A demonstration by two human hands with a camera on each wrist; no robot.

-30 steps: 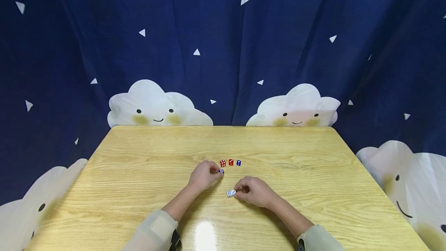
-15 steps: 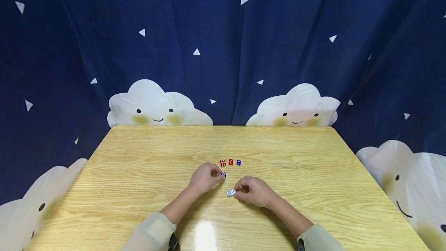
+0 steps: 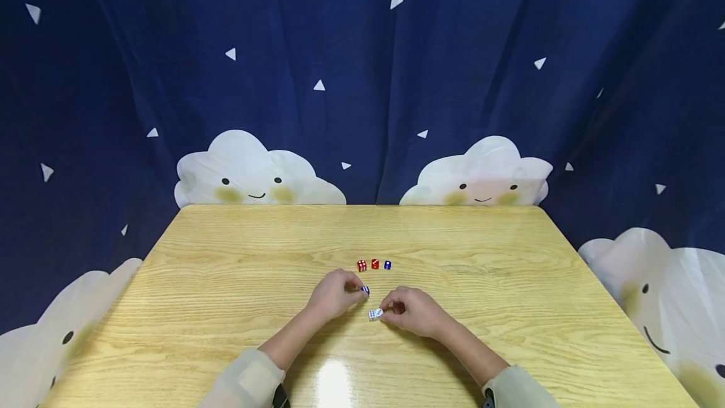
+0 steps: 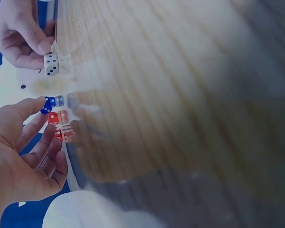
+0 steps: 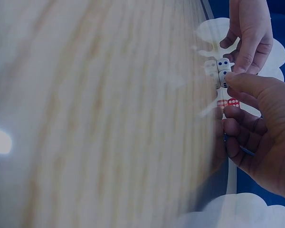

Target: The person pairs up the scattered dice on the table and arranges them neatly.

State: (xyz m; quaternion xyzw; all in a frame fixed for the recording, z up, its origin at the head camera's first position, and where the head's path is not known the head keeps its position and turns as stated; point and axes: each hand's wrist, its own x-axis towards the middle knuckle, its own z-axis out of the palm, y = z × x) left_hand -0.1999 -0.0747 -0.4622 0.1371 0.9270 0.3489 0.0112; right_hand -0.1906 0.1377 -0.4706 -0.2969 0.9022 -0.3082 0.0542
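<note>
In the head view my left hand (image 3: 335,294) pinches a blue die (image 3: 365,291) between thumb and fingertips, just over the table. To its right and nearer, my right hand (image 3: 416,311) pinches a white die (image 3: 379,312) that sits against a second white die (image 3: 372,315). The right wrist view shows the right thumb (image 5: 249,84) on the nearer white die (image 5: 224,79). Behind the hands a row holds a large-pipped red die (image 3: 362,266), another red die (image 3: 375,264) and a blue die (image 3: 387,265).
The wooden table (image 3: 226,269) has a glossy top that mirrors the dice in both wrist views. A dark blue curtain (image 3: 362,49) with white clouds and triangles hangs beyond its far edge and along both sides.
My left hand has moved toward me and slightly right with the blue die, away from the row and closer to the white dice. The right hand and white dice stay in place.
</note>
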